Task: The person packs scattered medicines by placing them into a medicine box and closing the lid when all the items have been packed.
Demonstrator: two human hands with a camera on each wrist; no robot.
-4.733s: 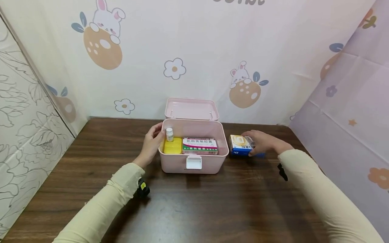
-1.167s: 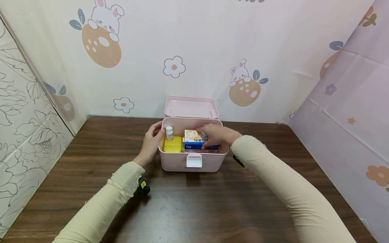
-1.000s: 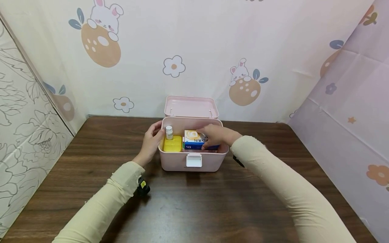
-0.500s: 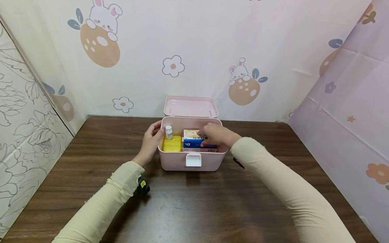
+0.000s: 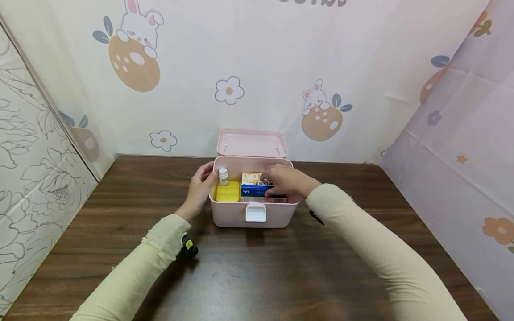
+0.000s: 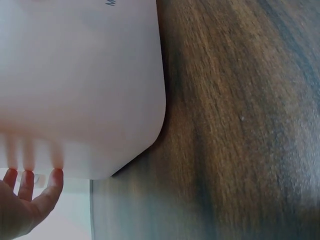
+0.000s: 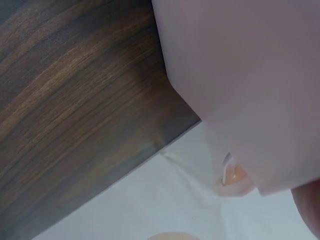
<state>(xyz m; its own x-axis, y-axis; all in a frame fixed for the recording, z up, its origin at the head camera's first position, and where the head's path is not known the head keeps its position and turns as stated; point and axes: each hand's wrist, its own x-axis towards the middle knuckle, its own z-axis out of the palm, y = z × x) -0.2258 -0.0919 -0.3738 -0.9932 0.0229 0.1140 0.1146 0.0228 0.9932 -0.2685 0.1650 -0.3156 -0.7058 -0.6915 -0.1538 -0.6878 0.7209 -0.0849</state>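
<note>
The pink storage box [image 5: 230, 217] stands with its lid [image 5: 253, 143] tipped back. Inside at its left are a small white bottle [image 5: 223, 178] and a yellow case [image 5: 226, 192]. On its right side, a blue-and-white medicine box [image 5: 253, 191] sits on top of another medicine box [image 5: 263, 200], which is mostly covered. My right hand [image 5: 284, 179] reaches over the right rim and holds the blue-and-white box, thumb at its front face. At the left outer wall, my left hand [image 5: 199, 189] touches the storage box; its fingertips [image 6: 56, 176] press the wall in the left wrist view.
The dark wooden table [image 5: 257, 272] reaches back to a printed cloth wall [image 5: 265, 80], close behind the lid. A white latch [image 5: 255, 213] hangs on the storage box's front. Another cloth wall [image 5: 453, 133] runs along the right.
My right hand has carried the blue-and-white medicine box from the table at the right into the storage box, then shifted it slightly left. My left hand has stayed at the left wall.
</note>
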